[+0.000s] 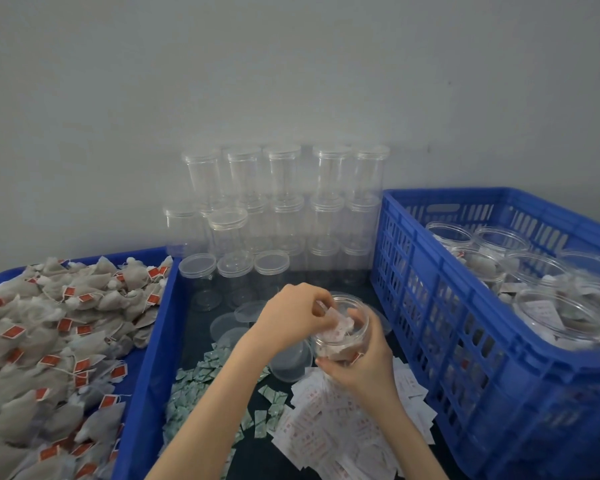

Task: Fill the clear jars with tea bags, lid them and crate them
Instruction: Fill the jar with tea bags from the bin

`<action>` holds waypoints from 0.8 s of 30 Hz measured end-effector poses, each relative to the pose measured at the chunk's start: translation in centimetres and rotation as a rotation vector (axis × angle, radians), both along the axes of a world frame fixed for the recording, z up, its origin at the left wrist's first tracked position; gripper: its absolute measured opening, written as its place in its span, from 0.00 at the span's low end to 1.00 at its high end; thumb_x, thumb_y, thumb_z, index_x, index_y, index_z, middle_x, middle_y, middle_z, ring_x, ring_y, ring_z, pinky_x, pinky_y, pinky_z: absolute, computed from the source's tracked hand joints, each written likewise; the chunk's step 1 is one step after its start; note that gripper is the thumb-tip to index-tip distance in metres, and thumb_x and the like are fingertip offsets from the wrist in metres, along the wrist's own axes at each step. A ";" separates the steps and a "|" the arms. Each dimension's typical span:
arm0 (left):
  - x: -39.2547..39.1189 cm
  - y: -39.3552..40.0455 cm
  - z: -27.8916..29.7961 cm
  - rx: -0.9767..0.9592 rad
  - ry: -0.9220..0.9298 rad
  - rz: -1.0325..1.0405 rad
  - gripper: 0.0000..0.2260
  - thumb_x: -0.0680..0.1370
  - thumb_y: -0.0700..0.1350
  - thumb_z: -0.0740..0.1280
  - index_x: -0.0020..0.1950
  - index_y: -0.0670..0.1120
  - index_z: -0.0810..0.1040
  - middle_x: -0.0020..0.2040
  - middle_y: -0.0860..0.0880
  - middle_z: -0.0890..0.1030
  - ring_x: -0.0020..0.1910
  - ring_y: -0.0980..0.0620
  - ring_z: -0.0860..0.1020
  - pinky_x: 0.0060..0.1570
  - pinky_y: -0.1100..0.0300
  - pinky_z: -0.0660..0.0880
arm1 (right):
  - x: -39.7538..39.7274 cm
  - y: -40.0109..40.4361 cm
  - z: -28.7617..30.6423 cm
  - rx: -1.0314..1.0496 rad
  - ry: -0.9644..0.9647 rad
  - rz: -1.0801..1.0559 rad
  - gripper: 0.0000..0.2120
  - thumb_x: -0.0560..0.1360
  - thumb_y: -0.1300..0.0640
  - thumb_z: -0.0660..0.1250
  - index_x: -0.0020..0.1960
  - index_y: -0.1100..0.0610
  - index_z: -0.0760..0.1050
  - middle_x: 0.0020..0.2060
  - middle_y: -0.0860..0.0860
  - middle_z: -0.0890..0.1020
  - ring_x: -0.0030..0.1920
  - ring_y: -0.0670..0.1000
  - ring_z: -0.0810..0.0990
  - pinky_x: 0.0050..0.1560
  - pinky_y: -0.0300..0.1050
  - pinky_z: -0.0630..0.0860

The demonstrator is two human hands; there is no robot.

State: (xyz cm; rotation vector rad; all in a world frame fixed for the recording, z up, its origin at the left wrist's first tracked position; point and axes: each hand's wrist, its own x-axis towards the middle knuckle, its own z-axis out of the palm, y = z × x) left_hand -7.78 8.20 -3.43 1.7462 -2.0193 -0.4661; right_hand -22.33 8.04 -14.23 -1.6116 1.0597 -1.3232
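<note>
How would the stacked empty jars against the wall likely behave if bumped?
The stacked jars are clear, thin-walled and empty, so probably light and easy to shift. They stand lidded in tall tiers, so a nudge would likely topple several. Being round, fallen ones would probably roll toward the crate.

A tall slatted blue plastic crate [447, 306] walls off the right; a shallow blue plastic tray [146, 358] heaped with grey mesh tea bags [49, 341] closes the left. Stacked clear lidded plastic jars [281, 202] block the back. Between them, loose clear round lids [229, 323], green sachets [194, 386] and white paper slips [326, 434] litter the dark counter [264, 455].
</note>
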 end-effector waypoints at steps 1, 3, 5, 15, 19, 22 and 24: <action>-0.1 0.0 0.1 -0.011 -0.092 0.005 0.07 0.72 0.50 0.72 0.48 0.59 0.79 0.39 0.59 0.79 0.41 0.60 0.78 0.40 0.61 0.75 | 0.0 0.0 -0.1 0.005 0.003 0.004 0.43 0.53 0.45 0.79 0.65 0.39 0.67 0.60 0.40 0.75 0.57 0.44 0.80 0.53 0.49 0.82; -0.1 0.0 0.2 -0.037 -0.213 -0.009 0.10 0.72 0.50 0.72 0.52 0.59 0.78 0.45 0.59 0.80 0.46 0.57 0.78 0.40 0.61 0.72 | 0.1 0.1 -0.3 0.009 0.012 0.013 0.45 0.53 0.45 0.80 0.67 0.42 0.67 0.60 0.40 0.75 0.57 0.46 0.80 0.55 0.50 0.82; -0.1 -0.1 0.1 -0.072 -0.257 -0.019 0.13 0.73 0.50 0.72 0.56 0.58 0.77 0.51 0.59 0.81 0.50 0.57 0.78 0.43 0.60 0.71 | 0.3 0.2 -0.3 0.008 0.005 0.023 0.44 0.53 0.48 0.81 0.66 0.41 0.68 0.59 0.41 0.76 0.57 0.45 0.80 0.55 0.47 0.81; 1.4 1.0 -0.3 -0.108 -0.281 -0.096 0.17 0.80 0.60 0.57 0.48 0.56 0.83 0.44 0.56 0.82 0.52 0.57 0.72 0.57 0.56 0.64 | 0.3 0.4 0.3 0.023 -0.009 0.026 0.42 0.54 0.50 0.82 0.64 0.39 0.68 0.57 0.35 0.75 0.56 0.41 0.80 0.50 0.39 0.81; 1.0 1.2 -1.4 -0.089 -0.322 -0.083 0.25 0.80 0.64 0.50 0.52 0.53 0.83 0.54 0.60 0.78 0.57 0.56 0.63 0.56 0.57 0.54 | 0.4 0.2 0.5 0.055 -0.005 0.027 0.44 0.54 0.49 0.82 0.67 0.44 0.67 0.61 0.40 0.74 0.57 0.43 0.80 0.52 0.44 0.82; 1.2 1.4 -1.4 -0.169 -0.211 -0.101 0.19 0.79 0.62 0.56 0.51 0.55 0.83 0.57 0.63 0.74 0.59 0.58 0.62 0.61 0.56 0.53 | 0.4 0.3 0.9 0.056 0.004 0.026 0.46 0.55 0.52 0.83 0.69 0.45 0.67 0.61 0.38 0.74 0.57 0.39 0.79 0.52 0.43 0.82; 1.7 1.6 -1.4 -0.247 0.016 -0.116 0.09 0.75 0.62 0.66 0.53 0.62 0.78 0.59 0.64 0.70 0.62 0.61 0.63 0.64 0.58 0.57 | 0.3 0.4 1.1 0.047 0.005 0.029 0.45 0.55 0.49 0.82 0.68 0.42 0.67 0.60 0.36 0.75 0.57 0.38 0.78 0.50 0.40 0.81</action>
